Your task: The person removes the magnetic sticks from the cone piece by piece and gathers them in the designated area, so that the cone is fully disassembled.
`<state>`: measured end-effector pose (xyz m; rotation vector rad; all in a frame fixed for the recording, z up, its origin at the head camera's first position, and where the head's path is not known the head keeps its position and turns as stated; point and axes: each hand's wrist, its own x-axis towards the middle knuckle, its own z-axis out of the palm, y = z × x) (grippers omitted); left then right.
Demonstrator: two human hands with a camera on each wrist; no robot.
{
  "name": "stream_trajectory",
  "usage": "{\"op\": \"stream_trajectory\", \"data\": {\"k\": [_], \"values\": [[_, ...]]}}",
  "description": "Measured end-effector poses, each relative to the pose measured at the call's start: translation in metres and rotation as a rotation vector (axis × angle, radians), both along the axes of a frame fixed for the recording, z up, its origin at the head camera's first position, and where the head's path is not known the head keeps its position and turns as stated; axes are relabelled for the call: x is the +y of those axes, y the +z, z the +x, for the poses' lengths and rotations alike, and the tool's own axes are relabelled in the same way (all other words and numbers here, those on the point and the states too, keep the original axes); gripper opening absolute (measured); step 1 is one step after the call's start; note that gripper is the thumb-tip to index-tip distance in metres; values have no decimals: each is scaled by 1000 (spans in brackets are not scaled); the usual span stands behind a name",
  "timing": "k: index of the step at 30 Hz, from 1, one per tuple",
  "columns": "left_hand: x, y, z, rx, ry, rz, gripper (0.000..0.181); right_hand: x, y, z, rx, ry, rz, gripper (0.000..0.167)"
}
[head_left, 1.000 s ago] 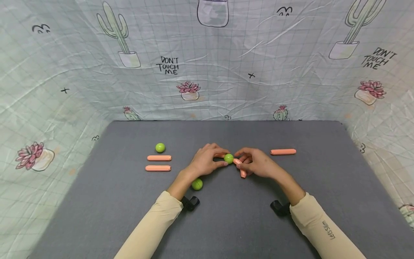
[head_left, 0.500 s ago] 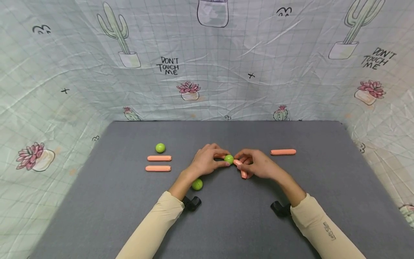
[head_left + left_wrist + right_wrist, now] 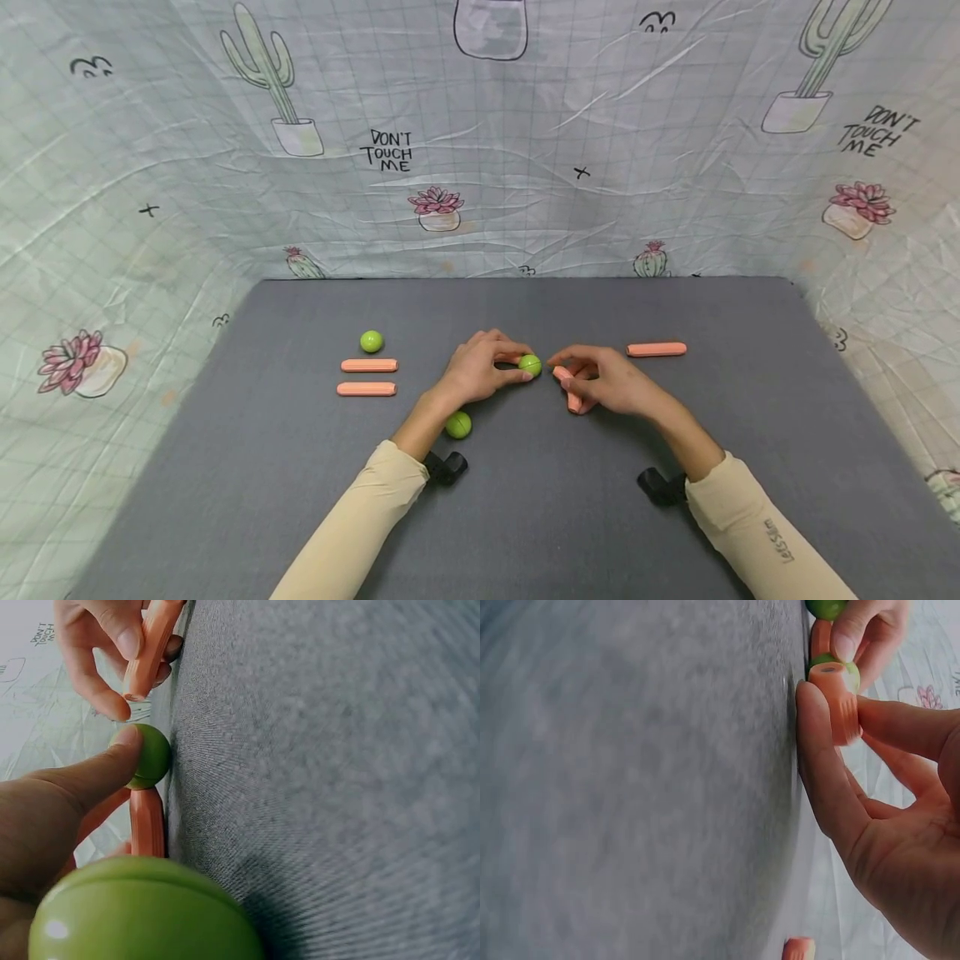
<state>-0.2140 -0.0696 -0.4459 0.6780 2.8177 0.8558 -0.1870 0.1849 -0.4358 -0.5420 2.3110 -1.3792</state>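
In the head view my left hand point(image 3: 480, 367) pinches a green ball point(image 3: 530, 365) between thumb and fingers. An orange stick point(image 3: 147, 823) meets that ball in the left wrist view, partly hidden by the hand. My right hand point(image 3: 611, 382) pinches another orange stick point(image 3: 570, 392), slanted, a small gap to the right of the ball. The right wrist view shows this stick point(image 3: 840, 709) between thumb and fingers. A second green ball point(image 3: 458, 425) lies beside my left wrist and looms large in the left wrist view point(image 3: 142, 915).
On the grey table point(image 3: 525, 517), a green ball point(image 3: 371, 341) lies at the left above two parallel orange sticks point(image 3: 369, 365) point(image 3: 367, 389). One more orange stick point(image 3: 657, 349) lies right of my right hand. A patterned cloth point(image 3: 495, 150) stands behind and at the sides.
My right hand has moved slightly right with its stick, which has come away from the held ball. My left hand stays in nearly the same place, still holding the ball.
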Motion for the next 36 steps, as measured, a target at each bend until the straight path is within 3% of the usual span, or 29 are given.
{"op": "stream_trajectory", "data": {"k": [5,14,25,36], "values": [[-1,-1,0,6,4,2,39,6,2,1,7,-12,-11,37],[-3,0,1,11,7,9,40,14,5,4,86,13,124,59],[-4,-2,0,20,23,19,40,22,4,6,95,46,117,66],[-4,-4,2,18,21,25,40,34,4,13,135,10,124,67]]}}
